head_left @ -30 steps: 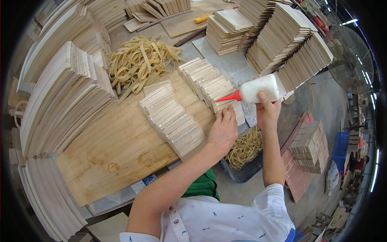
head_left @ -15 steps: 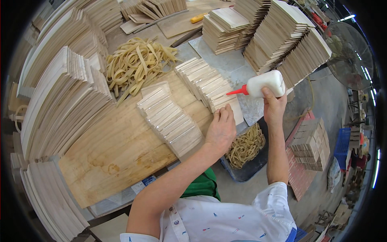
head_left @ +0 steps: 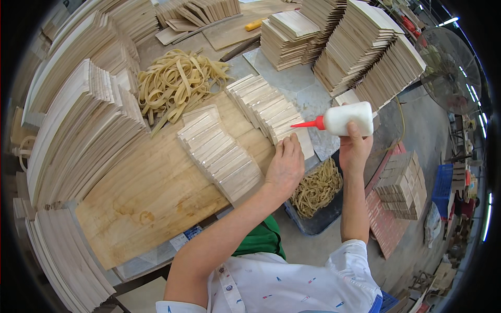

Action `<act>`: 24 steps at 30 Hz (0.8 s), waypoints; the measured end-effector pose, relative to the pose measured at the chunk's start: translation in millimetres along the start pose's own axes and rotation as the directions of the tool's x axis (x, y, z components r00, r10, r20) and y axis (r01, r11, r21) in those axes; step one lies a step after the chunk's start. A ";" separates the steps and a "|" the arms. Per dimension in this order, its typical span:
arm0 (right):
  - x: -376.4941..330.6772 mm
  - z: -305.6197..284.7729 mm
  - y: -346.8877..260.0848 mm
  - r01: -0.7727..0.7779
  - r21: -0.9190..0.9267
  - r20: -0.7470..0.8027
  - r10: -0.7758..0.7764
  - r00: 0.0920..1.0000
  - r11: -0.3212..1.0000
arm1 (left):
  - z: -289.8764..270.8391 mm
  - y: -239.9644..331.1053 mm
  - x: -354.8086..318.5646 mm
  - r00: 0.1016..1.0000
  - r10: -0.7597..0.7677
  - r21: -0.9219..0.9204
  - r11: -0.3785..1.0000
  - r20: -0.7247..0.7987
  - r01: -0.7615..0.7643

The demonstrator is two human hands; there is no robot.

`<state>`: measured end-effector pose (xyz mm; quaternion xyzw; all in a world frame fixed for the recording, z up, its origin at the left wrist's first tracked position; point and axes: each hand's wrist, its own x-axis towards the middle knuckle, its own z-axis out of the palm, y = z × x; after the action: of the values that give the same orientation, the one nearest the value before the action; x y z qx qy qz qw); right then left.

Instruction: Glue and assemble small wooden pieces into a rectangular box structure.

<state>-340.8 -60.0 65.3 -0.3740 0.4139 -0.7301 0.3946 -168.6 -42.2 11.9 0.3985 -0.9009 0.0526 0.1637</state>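
On the bare plywood board (head_left: 135, 203) we see two fanned rows of pale thin wood slats (head_left: 222, 154). Our left hand (head_left: 286, 166) lies flat, fingers released, steadying the farther row, while our right hand (head_left: 356, 148) grasps the white glue bottle with red nozzle (head_left: 344, 119), pointing at the slats.

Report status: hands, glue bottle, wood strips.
Right hand gripping white glue bottle, red nozzle over fanned wood strips. Left hand flat on strips. Nothing blocking.
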 end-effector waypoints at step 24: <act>-2.3 -10.3 11.7 -0.012 -0.071 0.072 0.017 0.997 0.997 | 0.3 0.3 -0.2 0.999 0.026 -0.045 0.999 0.019 -0.025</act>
<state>-345.7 -58.8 50.3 -0.4110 0.4277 -0.6980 0.4013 -168.7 -41.9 11.6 0.3839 -0.9084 0.0307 0.1629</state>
